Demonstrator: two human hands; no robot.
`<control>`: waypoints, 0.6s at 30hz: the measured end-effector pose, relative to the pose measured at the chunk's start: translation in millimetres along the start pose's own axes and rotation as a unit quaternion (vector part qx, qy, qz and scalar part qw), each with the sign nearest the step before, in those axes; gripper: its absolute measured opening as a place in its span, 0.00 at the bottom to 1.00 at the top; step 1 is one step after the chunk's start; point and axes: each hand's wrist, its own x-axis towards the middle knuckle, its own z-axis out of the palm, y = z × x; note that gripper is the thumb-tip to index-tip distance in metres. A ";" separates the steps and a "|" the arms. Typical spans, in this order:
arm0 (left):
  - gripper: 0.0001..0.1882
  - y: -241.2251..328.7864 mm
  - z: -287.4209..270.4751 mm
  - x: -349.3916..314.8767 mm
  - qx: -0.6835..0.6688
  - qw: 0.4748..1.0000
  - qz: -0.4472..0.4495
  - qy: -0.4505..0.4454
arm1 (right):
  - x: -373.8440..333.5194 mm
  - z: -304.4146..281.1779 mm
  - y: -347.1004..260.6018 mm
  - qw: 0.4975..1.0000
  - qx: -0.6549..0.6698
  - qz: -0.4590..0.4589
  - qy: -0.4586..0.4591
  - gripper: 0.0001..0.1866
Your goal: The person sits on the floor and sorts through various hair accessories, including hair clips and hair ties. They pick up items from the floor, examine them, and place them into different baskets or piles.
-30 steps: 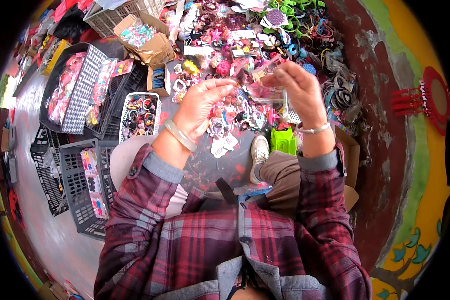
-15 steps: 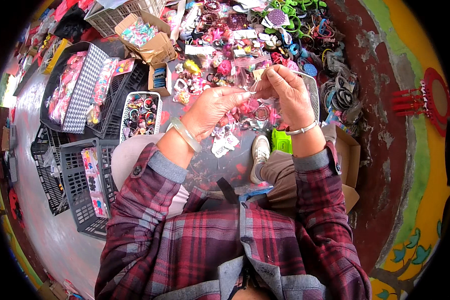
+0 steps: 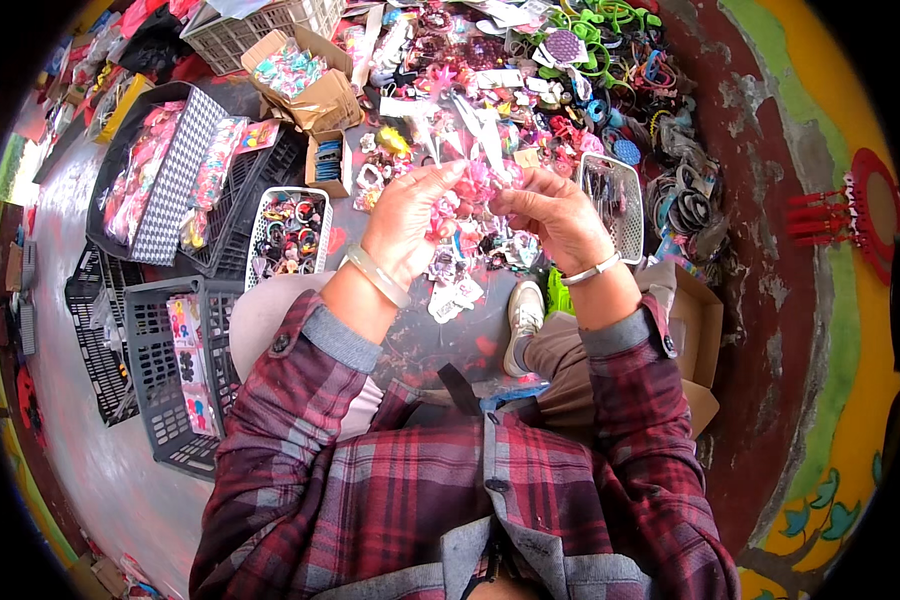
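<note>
The thin, clear plastic-film bag (image 3: 487,138) is flexible and creased, with whitish glare streaks along its surface. It is suspended between the left grip (image 3: 402,215) and the right grip (image 3: 560,215), fingertips pinching its near end, film extending forward. Shiny pink material (image 3: 479,182) shows between the grips; whether it lies inside or behind the film cannot be determined.
</note>
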 end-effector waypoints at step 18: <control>0.08 -15.8 -12.4 9.1 0.371 0.908 0.189 -0.052 | 4.6 -3.2 4.9 0.821 -0.482 -0.300 0.061 0.13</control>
